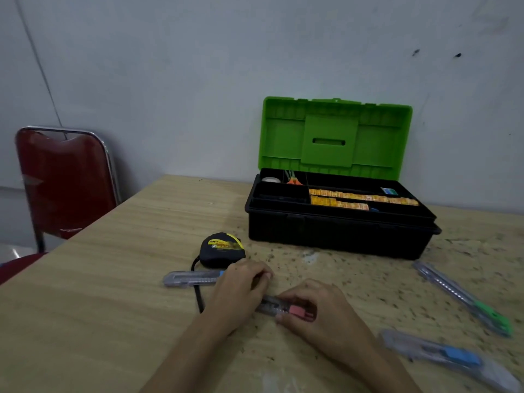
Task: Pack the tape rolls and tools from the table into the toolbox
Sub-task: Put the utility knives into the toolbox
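Item one, at my nine o'clock: a red chair (66,182) with a chrome frame, standing off the left edge of the wooden bench (99,302). Item two, near centre-left on the bench: a black-and-yellow tape measure (222,249), its black strap trailing toward six o'clock. Item three, just below it: a clear cutter with blue slider (191,278) lying flat, its right end hidden under my left hand (241,293). Item four, between my hands: a clear cutter with pink slider (286,307); I see the left hand's fingers curled over its left end, and the right hand (320,316) has its fingers pinching round the pink end, so both are clamped on this cutter, which lies on or just above the bench. Item five, at twelve to one o'clock from the hands, against the wall: the toolbox (337,236), black body, green lid (334,137) standing open and upright. Its top tray holds a pale tape roll (270,179) in the far-left compartment, orange-handled scissors (293,180) in the next, and yellow-orange labelled packs (360,197) in the long right compartment. Item six, at three o'clock: a clear cutter with green slider (465,297), lying diagonally. Item seven, at four o'clock: a second blue-slider cutter (450,357), blurred, near the bench's front-right corner.
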